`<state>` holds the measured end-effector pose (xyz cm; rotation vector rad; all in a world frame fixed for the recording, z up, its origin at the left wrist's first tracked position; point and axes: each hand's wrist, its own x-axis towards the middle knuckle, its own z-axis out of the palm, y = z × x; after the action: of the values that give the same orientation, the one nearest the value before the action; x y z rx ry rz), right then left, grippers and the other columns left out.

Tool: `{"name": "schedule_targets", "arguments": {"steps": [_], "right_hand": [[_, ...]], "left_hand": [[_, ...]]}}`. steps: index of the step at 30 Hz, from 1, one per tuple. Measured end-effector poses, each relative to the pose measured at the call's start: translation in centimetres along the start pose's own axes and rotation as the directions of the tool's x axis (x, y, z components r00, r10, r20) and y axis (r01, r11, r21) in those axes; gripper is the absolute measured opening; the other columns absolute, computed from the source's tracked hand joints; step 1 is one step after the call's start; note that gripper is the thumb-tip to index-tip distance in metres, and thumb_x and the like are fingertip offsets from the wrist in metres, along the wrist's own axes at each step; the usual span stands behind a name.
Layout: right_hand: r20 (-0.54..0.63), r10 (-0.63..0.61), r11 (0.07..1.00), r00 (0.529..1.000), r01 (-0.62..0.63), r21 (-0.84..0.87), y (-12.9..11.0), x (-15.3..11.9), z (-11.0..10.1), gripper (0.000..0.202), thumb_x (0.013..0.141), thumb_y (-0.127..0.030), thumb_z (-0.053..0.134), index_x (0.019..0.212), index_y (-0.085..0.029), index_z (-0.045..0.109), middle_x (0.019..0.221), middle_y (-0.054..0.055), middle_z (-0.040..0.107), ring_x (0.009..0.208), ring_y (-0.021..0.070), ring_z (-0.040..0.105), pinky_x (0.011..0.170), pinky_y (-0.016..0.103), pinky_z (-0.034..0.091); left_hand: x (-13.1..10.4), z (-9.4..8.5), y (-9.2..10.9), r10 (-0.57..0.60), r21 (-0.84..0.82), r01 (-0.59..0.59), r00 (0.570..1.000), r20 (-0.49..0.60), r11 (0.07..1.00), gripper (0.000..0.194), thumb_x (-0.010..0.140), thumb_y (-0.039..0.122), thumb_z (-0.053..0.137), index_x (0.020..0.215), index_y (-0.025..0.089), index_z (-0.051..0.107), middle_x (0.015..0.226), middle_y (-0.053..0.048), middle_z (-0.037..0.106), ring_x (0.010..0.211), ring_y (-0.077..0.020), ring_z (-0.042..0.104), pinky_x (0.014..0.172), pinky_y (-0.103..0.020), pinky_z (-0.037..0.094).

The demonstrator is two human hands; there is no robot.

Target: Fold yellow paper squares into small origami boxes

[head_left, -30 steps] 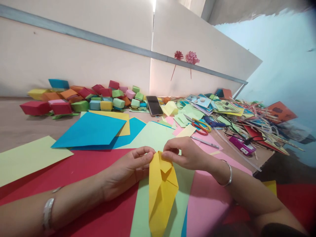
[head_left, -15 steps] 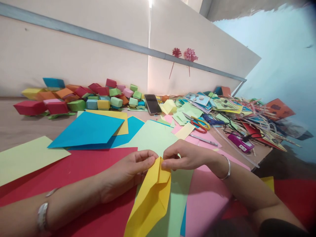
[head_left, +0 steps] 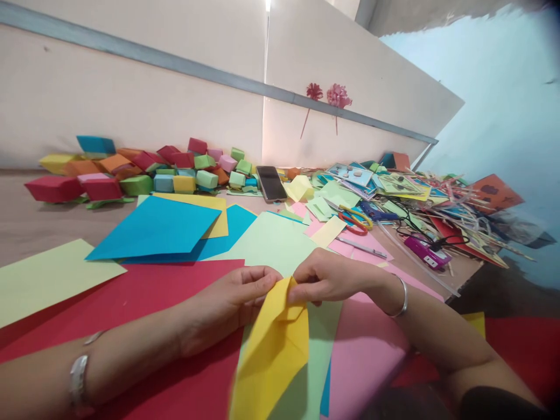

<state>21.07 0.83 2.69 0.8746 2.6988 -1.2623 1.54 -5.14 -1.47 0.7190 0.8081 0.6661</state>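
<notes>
A folded piece of yellow paper (head_left: pixel 273 350) hangs between my hands, its creased top end upward and its wider part toward me. My left hand (head_left: pixel 245 297) pinches the top left edge between thumb and fingers. At the top right corner, the thumb and curled fingers of my right hand (head_left: pixel 321 277) grip a folded flap. Below the hands lie sheets of red paper (head_left: pixel 192 361), pale green paper (head_left: pixel 271 239) and pink paper (head_left: pixel 367 356). The fingertips partly hide the paper's top edge.
Several folded paper boxes (head_left: pixel 184 184) are heaped against the wall at the back left. A phone (head_left: pixel 271 185) leans near them. Scissors (head_left: pixel 354 221), a cutter knife (head_left: pixel 361 248), a glue gun (head_left: pixel 378 213) and a purple power strip (head_left: pixel 426 252) lie to the right. Blue sheets (head_left: pixel 157 230) are at left.
The yellow paper has shifted slightly right and turned a little, with its top flap bent more. My right hand has moved slightly; my left keeps its pinch.
</notes>
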Motion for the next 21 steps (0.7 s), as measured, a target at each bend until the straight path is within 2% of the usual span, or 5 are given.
{"name": "schedule_targets", "arguments": {"steps": [7,11,15,18,21], "right_hand": [[-0.169,-0.059,0.971,0.984,0.018,-0.237,-0.7,0.1,0.9,0.036,0.077,-0.017,0.051,0.051,-0.017,0.026,0.050,-0.009,0.017,0.046,0.0034,0.018,0.047,0.022,0.017],[-0.183,-0.212,0.906,0.960,0.123,-0.405,-0.6,0.4,2.1,0.034,0.079,-0.018,0.051,0.051,-0.017,0.032,0.049,-0.008,0.023,0.048,0.0052,0.019,0.049,0.023,0.016],[-0.289,-0.459,0.679,0.840,0.123,-0.724,0.0,0.8,3.9,0.033,0.090,-0.024,0.048,0.058,-0.018,0.046,0.050,-0.004,0.041,0.050,0.0091,0.027,0.051,0.026,0.017],[-0.316,-0.630,0.509,0.709,0.070,-0.858,0.4,0.7,4.7,0.040,0.098,-0.030,0.042,0.061,-0.018,0.049,0.050,-0.002,0.044,0.050,0.0111,0.032,0.052,0.028,0.021],[-0.307,-0.696,0.460,0.649,0.075,-0.885,0.3,0.5,4.9,0.042,0.102,-0.032,0.040,0.064,-0.018,0.051,0.052,-0.002,0.045,0.050,0.0114,0.035,0.054,0.028,0.025]], "left_hand": [[0.0,-0.2,-0.2,0.065,0.169,-0.067,0.998,0.016,0.983,0.051,0.068,0.067,0.072,0.082,0.019,0.060,0.070,-0.002,0.066,0.062,-0.0175,0.060,0.057,-0.026,0.045],[-1.1,0.3,-0.1,0.265,0.588,-0.189,0.963,-0.046,0.787,0.034,0.068,0.048,0.077,0.080,0.020,0.061,0.077,-0.003,0.066,0.072,-0.0207,0.060,0.060,-0.026,0.044],[-2.8,1.3,-0.4,0.498,0.819,-0.232,0.864,-0.075,0.525,0.019,0.072,0.035,0.072,0.084,0.024,0.062,0.083,-0.002,0.067,0.079,-0.0225,0.060,0.066,-0.027,0.045],[-3.3,1.4,-0.9,0.525,0.847,-0.252,0.850,-0.037,0.469,0.025,0.069,0.038,0.074,0.086,0.025,0.062,0.081,-0.003,0.066,0.072,-0.0217,0.058,0.059,-0.027,0.043],[-2.8,0.8,-1.2,0.571,0.846,-0.306,0.821,0.003,0.437,0.015,0.073,0.033,0.071,0.080,0.024,0.063,0.075,-0.003,0.064,0.065,-0.0191,0.054,0.056,-0.026,0.041]]}}
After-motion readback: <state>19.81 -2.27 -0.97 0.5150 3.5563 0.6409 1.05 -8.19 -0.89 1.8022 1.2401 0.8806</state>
